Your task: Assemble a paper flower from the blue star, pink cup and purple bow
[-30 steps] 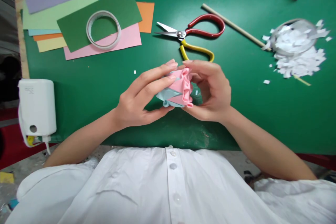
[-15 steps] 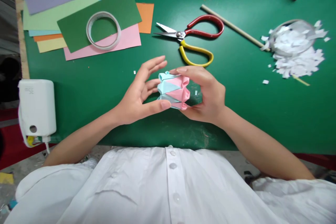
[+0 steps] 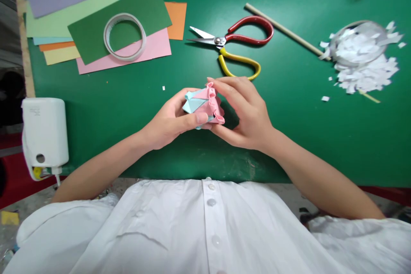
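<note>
Folded pink and light-blue paper piece (image 3: 210, 105), head view: was held up between both hands over the near half of the green-topped desk (image 3: 128, 160), its curled pink edge toward the right.
Left hand (image 3: 170, 117): gripped the light-blue side, the thumb laid along the near face; most of its other fingers were hidden behind the paper.
Right hand (image 3: 245, 113): curved around the pink side, pinching it lightly, forefinger at the far end and thumb at the near end.
Metal scissors with one red and one yellow handle (image 3: 220, 41): lay beyond the hands, blades parted and pointing left.
Slender pale round stick (image 3: 284, 29): slanted from behind the red handle toward a heap of small white paper scraps (image 3: 369, 72).
White tape roll (image 3: 107, 36): lay flat across a dark green paper rectangle (image 3: 154, 8) and a pink paper sheet (image 3: 157, 45).
White rounded plastic device (image 3: 46, 130): sat at the desk's left edge.
</note>
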A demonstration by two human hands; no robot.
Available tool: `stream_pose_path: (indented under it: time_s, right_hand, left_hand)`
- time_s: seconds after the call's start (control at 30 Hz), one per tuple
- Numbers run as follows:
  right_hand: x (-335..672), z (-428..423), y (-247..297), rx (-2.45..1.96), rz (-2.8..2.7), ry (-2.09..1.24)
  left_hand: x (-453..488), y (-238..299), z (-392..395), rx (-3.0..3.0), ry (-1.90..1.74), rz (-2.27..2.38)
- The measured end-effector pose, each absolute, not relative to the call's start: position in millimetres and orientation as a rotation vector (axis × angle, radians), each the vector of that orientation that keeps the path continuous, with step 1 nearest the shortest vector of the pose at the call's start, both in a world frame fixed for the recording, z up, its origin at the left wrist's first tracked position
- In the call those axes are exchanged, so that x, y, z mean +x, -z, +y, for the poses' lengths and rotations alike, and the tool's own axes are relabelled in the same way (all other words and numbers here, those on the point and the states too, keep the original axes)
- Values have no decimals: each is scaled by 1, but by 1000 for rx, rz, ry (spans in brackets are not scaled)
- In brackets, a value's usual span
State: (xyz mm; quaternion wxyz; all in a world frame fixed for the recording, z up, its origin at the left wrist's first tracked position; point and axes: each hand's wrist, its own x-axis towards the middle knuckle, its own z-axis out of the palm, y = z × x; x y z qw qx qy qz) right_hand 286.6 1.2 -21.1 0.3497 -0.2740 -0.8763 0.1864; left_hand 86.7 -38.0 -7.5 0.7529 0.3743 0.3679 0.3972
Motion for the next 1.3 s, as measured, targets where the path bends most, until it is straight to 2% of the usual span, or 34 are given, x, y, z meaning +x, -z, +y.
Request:
stream_pose_path:
  time_s: [0.5, 0.63, 0.7, 0.8, 0.87, 0.97, 1.13, 1.3]
  right_hand:
    - [282, 1, 22, -676, -2242, -438]
    - [306, 24, 16, -633, -2324, -417]
    - [329, 48, 15, -798, -2270, -314]
    - [359, 88, 17, -1462, -2211, 54]
    - [366, 106, 18, -1880, -2185, 72]
    - [359, 115, 16, -2158, -2250, 31]
    - [351, 108, 12, -2113, -2296, -10]
    - [358, 97, 10, -1642, -2148, 48]
  left_hand:
    - [84, 8, -40, 756, -868, 764]
    - [85, 0, -39, 621, -853, 847]
    - [84, -5, -38, 550, -855, 878]
    - [82, -10, -37, 496, -899, 882]
    - [81, -13, -37, 480, -920, 895]
    - [82, -15, -37, 477, -939, 937]
    - [82, -14, -38, 505, -954, 969]
    - [82, -12, -38, 531, -975, 970]
